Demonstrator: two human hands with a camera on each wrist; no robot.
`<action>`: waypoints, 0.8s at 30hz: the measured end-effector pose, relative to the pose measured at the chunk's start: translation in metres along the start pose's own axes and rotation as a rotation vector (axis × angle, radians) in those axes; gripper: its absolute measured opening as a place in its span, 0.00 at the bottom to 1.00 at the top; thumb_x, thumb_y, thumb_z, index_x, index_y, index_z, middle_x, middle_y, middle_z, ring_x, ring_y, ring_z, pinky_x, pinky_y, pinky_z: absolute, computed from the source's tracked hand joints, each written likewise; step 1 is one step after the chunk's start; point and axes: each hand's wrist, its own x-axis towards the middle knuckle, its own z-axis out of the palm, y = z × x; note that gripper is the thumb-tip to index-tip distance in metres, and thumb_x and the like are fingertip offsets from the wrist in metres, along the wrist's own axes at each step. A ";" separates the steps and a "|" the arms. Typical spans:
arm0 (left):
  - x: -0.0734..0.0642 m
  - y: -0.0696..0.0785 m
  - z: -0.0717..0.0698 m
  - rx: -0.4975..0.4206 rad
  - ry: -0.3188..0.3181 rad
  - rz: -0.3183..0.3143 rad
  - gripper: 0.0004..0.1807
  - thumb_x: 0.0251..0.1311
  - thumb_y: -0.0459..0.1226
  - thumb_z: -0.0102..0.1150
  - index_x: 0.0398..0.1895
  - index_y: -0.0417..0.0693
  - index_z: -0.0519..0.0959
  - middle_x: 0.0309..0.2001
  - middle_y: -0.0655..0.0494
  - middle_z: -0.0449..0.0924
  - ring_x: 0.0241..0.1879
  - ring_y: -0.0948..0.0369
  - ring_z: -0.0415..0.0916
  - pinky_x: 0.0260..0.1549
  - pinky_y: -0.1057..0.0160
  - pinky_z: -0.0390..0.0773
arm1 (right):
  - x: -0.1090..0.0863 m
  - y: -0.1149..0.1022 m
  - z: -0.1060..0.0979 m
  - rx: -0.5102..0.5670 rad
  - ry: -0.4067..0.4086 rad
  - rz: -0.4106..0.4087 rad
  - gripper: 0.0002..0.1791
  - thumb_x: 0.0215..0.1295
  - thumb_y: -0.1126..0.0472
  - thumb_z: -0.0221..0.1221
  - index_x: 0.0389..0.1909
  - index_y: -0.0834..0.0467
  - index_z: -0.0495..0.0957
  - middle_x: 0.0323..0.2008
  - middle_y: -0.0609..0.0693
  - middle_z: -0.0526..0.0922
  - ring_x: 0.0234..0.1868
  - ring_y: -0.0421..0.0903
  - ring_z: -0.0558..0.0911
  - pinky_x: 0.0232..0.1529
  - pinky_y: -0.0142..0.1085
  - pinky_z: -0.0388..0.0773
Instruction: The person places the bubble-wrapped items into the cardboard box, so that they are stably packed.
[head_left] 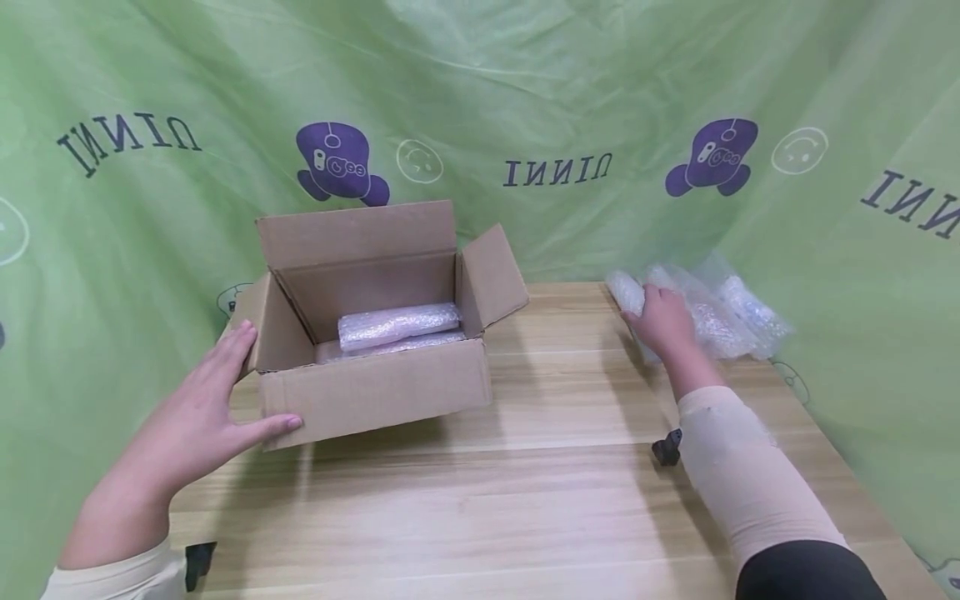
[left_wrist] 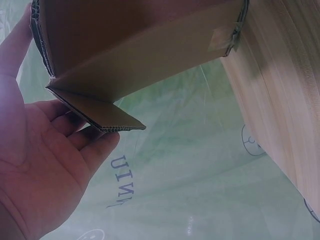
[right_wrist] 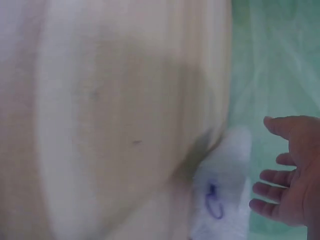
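My left hand (head_left: pixel 198 417) is against the left end of an open cardboard box (head_left: pixel 375 392), thumb on the front wall and fingers on the left flap (head_left: pixel 255 321). In the left wrist view, the fingers of that hand (left_wrist: pixel 55 155) lie loosely behind the flap (left_wrist: pixel 102 114). Bubble-wrapped packets (head_left: pixel 397 325) lie inside the box; their contents cannot be made out. At the far right, my right hand (head_left: pixel 663 321) reaches over a bubble-wrapped packet (head_left: pixel 628 293). The right wrist view shows this hand (right_wrist: pixel 290 172) with fingers spread beside a blurred packet (right_wrist: pixel 220 195).
More bubble-wrapped packets (head_left: pixel 720 325) lie at the back right corner of the wooden table (head_left: pixel 465 517). Black clips (head_left: pixel 666 450) show near both wrists. A green printed cloth (head_left: pixel 570 75) hangs behind and at both sides. The box's flaps stand outward.
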 end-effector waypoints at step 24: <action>0.002 0.000 0.002 -0.007 -0.003 -0.001 0.67 0.48 0.60 0.71 0.80 0.56 0.34 0.80 0.57 0.30 0.78 0.44 0.34 0.71 0.34 0.42 | -0.008 0.020 0.024 -0.042 -0.029 0.033 0.36 0.70 0.55 0.56 0.71 0.70 0.57 0.67 0.78 0.55 0.65 0.77 0.57 0.64 0.71 0.55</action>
